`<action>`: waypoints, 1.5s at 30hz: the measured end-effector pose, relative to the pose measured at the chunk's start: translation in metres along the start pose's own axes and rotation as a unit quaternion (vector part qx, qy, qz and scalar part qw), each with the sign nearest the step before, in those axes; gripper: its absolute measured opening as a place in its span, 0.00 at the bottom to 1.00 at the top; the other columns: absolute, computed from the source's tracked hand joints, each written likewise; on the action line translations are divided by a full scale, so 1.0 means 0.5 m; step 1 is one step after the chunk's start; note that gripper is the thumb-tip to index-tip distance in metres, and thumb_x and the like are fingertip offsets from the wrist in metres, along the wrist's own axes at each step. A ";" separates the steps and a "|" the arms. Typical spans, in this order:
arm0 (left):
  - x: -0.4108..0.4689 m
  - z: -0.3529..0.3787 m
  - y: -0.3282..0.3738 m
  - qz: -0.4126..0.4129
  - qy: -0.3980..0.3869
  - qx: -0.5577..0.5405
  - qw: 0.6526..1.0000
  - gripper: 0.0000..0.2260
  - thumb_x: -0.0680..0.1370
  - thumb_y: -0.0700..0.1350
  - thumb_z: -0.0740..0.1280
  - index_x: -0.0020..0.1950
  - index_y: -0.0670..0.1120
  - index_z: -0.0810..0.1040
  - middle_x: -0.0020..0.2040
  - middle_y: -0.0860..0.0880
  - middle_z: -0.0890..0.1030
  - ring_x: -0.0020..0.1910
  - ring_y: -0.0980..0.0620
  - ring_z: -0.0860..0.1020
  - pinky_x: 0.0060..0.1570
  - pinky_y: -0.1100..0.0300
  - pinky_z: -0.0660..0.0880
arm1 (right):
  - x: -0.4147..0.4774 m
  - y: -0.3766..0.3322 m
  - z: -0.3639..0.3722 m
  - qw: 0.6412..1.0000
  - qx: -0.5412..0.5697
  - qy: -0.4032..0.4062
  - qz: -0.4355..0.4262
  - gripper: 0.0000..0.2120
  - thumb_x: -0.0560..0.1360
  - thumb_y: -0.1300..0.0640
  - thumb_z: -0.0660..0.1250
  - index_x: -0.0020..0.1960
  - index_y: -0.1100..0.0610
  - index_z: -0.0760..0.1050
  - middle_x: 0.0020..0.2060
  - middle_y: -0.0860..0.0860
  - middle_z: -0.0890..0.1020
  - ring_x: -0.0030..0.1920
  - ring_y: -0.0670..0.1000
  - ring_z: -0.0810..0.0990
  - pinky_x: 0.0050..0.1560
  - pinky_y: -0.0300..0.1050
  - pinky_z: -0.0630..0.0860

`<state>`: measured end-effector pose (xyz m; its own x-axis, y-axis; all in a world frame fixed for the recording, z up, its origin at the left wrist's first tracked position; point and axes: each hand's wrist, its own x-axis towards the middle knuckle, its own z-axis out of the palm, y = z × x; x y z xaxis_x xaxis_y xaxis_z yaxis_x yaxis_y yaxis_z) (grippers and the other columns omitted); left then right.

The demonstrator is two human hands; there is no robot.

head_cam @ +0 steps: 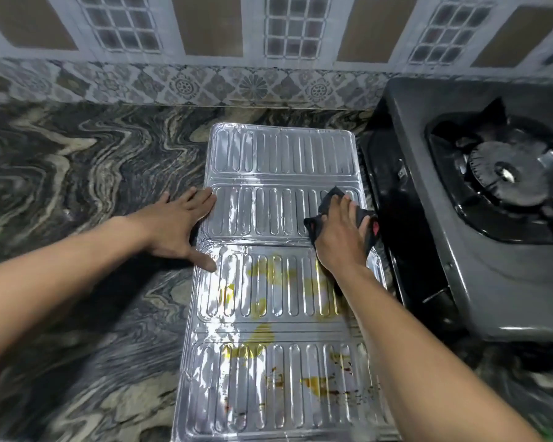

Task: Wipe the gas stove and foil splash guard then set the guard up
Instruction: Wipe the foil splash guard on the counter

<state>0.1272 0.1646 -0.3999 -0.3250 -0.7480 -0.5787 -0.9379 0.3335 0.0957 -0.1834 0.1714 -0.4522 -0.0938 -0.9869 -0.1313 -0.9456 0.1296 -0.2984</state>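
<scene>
The foil splash guard [278, 282] lies flat on the marbled counter [77, 186], running from the near edge toward the tiled wall [268, 43]. Its two nearest panels carry yellow and brown stains [262, 333], not yet wiped. These look greasy, so a cloth dragged through them could smear residue onto the cleaner far panels.

Farther in, the left hand [176, 224] rests open, fingers spread, pressing the guard's left edge to the counter. The right hand [339, 237] presses flat on a dark cloth [332, 199] on the second panel from the far end, fingers together over it, beside the guard's right edge. The foil looks thin and ribbed. Hard pressure could crease or tear it along a fold, and if the left hand slips the sheet could slide.

Just right of the guard sits the gas stove [479, 218], its burner [505, 173] exposed. A long stroke could carry the cloth off the foil edge and knock the stove's side.
</scene>
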 end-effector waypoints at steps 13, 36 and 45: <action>-0.009 0.010 0.018 -0.021 0.010 -0.014 1.000 0.66 0.56 0.80 0.65 0.78 0.52 0.32 0.77 0.56 0.30 0.78 0.52 0.34 0.75 0.37 0.42 | -0.170 0.031 -0.035 0.996 -0.013 -0.072 -0.056 0.35 0.78 0.68 0.55 0.80 0.60 0.43 0.80 0.57 0.46 0.79 0.54 0.41 0.77 0.56 0.39; -0.039 0.058 -0.020 0.027 0.017 0.008 0.999 0.65 0.53 0.82 0.64 0.78 0.58 0.32 0.79 0.53 0.32 0.78 0.49 0.33 0.74 0.36 0.38 | -0.224 -0.134 0.058 0.988 0.013 -0.039 -0.152 0.25 0.84 0.55 0.50 0.78 0.63 0.52 0.79 0.59 0.55 0.79 0.56 0.48 0.77 0.60 0.41; -0.035 0.051 -0.021 0.021 0.001 -0.001 1.000 0.63 0.56 0.80 0.65 0.78 0.58 0.33 0.79 0.53 0.32 0.78 0.48 0.33 0.72 0.36 0.37 | -0.350 -0.169 0.073 0.944 0.013 -0.090 -0.318 0.24 0.83 0.55 0.54 0.79 0.55 0.57 0.80 0.52 0.54 0.79 0.49 0.48 0.77 0.51 0.37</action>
<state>0.1459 0.1886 -0.4113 -0.3638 -0.7344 -0.5730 -0.9239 0.3630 0.1212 -0.0756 0.3369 -0.4384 0.5476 -0.8334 -0.0750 -0.7839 -0.4796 -0.3943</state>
